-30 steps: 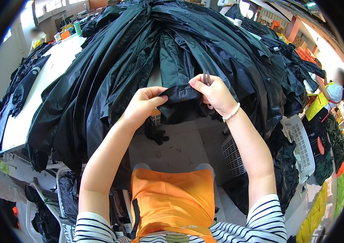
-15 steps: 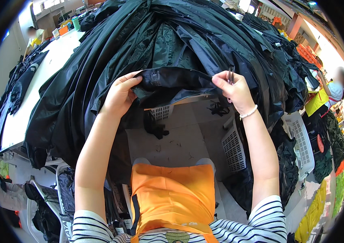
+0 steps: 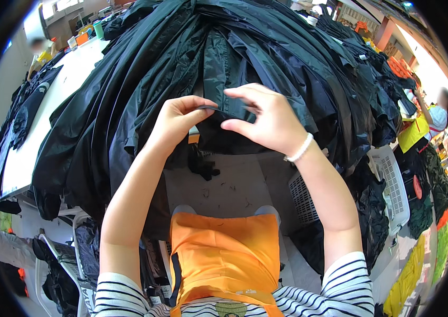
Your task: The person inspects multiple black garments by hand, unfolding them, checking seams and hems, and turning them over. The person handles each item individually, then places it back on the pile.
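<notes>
My left hand [image 3: 177, 122] pinches the edge of a dark, shiny garment [image 3: 218, 138] between thumb and fingers. Just right of it, my right hand [image 3: 272, 119] is held over the cloth, its thumb and fingers spread apart. The pair of small thread snips seen earlier in the right hand does not show now; the hand may hide it. A large heap of dark green and black garments [image 3: 150, 68] drapes over the work surface ahead, its folds hanging around both hands.
A white table [image 3: 71, 100] with dark clothes runs along the left, a person [image 3: 40, 52] beyond it. Perforated white baskets [image 3: 391, 185] stand at the right and lower left. Another person [image 3: 437, 113] handles yellow cloth at the right. Dark scraps [image 3: 201, 165] lie on the floor.
The right hand has let go of the stretched garment edge and moved left, close to the left hand. The left hand has shifted slightly right, and the cloth now hangs bunched.
</notes>
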A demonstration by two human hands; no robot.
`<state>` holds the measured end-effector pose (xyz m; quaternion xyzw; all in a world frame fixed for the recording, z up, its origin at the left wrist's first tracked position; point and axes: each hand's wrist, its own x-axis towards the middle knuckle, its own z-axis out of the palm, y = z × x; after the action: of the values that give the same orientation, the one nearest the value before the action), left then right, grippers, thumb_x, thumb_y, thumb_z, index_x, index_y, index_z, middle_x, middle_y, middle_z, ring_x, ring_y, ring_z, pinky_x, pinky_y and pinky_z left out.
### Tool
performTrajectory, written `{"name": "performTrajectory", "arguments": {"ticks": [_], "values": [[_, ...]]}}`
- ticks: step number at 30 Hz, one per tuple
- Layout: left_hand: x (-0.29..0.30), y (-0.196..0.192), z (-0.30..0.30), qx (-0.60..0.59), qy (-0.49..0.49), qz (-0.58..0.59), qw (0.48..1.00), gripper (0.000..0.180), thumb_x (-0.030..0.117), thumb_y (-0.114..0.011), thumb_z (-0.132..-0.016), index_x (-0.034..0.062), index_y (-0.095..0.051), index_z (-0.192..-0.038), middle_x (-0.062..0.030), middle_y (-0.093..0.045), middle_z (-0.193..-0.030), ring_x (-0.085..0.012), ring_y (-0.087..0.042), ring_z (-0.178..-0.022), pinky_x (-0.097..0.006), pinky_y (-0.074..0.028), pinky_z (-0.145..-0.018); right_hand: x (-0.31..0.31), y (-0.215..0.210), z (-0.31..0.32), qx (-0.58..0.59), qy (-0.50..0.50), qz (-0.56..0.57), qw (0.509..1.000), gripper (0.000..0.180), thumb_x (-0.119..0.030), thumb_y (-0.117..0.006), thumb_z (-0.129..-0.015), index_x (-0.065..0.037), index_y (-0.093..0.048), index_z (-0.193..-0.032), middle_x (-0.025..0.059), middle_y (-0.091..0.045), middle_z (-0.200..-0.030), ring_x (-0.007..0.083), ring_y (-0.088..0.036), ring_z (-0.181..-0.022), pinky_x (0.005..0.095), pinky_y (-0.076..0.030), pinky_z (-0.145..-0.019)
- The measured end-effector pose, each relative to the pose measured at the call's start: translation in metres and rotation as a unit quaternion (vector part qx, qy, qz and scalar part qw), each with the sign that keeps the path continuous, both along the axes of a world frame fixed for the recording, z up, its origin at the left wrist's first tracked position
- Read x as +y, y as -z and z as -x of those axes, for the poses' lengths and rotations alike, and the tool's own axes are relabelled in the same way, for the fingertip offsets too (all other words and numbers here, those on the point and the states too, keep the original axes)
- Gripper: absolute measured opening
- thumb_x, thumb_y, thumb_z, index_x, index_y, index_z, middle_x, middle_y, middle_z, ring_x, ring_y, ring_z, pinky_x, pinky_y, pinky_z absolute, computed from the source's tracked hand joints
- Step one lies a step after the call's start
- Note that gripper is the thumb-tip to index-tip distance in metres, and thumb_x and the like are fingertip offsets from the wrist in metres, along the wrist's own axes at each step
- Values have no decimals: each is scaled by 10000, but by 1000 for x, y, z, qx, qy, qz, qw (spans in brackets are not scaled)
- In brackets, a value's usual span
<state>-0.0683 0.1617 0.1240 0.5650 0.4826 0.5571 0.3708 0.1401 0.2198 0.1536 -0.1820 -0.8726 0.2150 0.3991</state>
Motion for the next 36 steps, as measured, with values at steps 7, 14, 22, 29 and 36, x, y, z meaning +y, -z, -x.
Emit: {"name": "performTrajectory", "arguments": {"ticks": [7, 14, 22, 29, 36], "values": [[-19, 6, -20, 198, -108, -125, 966, 370, -9, -707, -721, 36, -538, -1047, -47, -564, -997, -133, -569, -979, -295, -489, -894, 20, -5, 13, 31, 11, 116, 993, 196, -150, -676, -842, 29, -657, -764, 76, -584, -575, 101, -498, -513, 275, -407, -517], [-14, 6, 7, 36, -122, -33, 991, 102, 50, -591, -909, 18, -641, -992, 8, -645, -860, -53, -594, -770, -200, -470, -699, 40, -22, -8, 67, 34, 162, 984, 205, -183, -720, -845, 16, -692, -802, -3, -632, -673, 49, -511, -614, 219, -419, -589], [-13, 16, 12, 122, -92, -83, 985, 106, -22, -592, -827, -43, -633, -922, -53, -661, -794, -99, -622, -793, -237, -470, -743, 23, -26, -31, 4, -21, 273, 962, 277, -289, -724, -862, -19, -714, -923, -36, -622, -738, 27, -482, -650, 205, -397, -600], [-33, -27, -44, 463, -113, -176, 861, 727, 378, -811, -651, -2, -531, -1204, -170, -540, -1180, -333, -508, -1151, -400, -411, -985, 81, 38, -75, -86, 276, -11, 957, 785, -364, -815, -669, -44, -520, -1322, 289, -473, -1345, 366, -460, -1281, 395, -397, -1043], [87, 47, -84, 579, -14, -302, 757, 669, 532, -594, -823, 10, -561, -1240, -164, -525, -1318, -328, -458, -1245, -474, -301, -1075, 84, 56, -47, -122, 344, 4, 931, 400, -132, -617, -827, -136, -590, -1226, 108, -627, -1110, 341, -618, -984, 428, -510, -830]]}}
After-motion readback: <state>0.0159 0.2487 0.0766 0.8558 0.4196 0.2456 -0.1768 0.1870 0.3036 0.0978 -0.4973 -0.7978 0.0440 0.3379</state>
